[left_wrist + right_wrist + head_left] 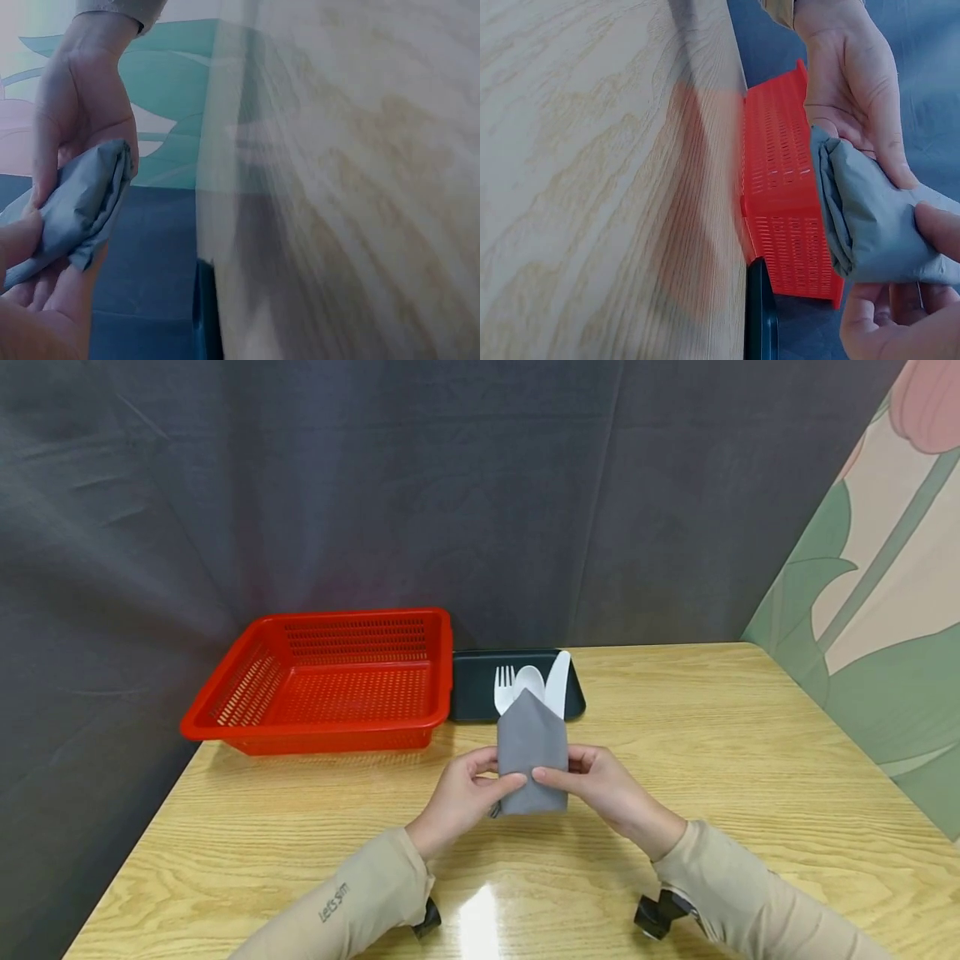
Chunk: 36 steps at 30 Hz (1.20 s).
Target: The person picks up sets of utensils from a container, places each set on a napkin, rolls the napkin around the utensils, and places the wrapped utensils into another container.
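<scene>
A folded grey cloth napkin [531, 752] forms a pouch with a pointed top, raised above the table between both hands. Out of its top stick a white fork [504, 689], a white spoon [529, 680] and a white knife [557, 685]. My left hand [471, 789] grips the pouch's left side, thumb on the front and fingers behind. On the right side my right hand [603, 785] holds it the same way. Both wrist views show the layered bottom folds of the napkin [82, 202]; the cutlery's lower ends are hidden inside.
A red perforated plastic basket [330, 737] stands at the back left of the wooden table [720, 760]. Beside it lies a dark tray [472, 685], partly behind the cutlery. A dark curtain [420, 493] hangs behind the table; a flower-patterned wall covering [885, 602] is at right.
</scene>
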{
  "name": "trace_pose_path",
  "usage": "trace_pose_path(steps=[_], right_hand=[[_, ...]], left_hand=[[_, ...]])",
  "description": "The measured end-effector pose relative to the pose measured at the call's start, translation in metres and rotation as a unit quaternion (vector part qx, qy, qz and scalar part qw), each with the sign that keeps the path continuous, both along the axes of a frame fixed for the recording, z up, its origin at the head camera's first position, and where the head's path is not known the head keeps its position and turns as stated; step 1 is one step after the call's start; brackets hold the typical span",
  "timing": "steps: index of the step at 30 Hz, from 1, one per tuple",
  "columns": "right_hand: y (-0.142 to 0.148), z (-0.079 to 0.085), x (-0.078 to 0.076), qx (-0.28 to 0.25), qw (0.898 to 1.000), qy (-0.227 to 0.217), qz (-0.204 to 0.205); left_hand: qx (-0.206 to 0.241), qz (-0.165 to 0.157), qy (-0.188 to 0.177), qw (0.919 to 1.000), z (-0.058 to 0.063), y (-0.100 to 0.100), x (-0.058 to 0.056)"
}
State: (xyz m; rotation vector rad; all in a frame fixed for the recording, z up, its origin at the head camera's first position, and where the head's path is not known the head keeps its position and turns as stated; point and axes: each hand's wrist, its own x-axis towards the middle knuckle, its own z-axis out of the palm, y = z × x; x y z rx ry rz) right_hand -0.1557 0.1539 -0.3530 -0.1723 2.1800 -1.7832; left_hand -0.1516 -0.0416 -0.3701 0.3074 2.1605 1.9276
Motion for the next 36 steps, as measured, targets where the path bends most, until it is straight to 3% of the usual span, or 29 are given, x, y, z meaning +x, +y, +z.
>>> trace_pose_path(steps=[8,16,36], right_hand=[[0.003,0.001,-0.002,0.02,1.0,0.002,-0.021],[0.002,0.001,-0.003,0.014,1.0,-0.001,-0.022],[0.007,0.003,-0.003,0.058,0.998,0.016,-0.007]], left_hand=[[-0.055,-0.03,0.014,0.998,0.0,-0.006,-0.002],[-0.053,-0.022,0.014,0.9982,0.0,-0.007,-0.002],[-0.059,-0.013,0.022,0.9979,0.005,-0.016,-0.005]])
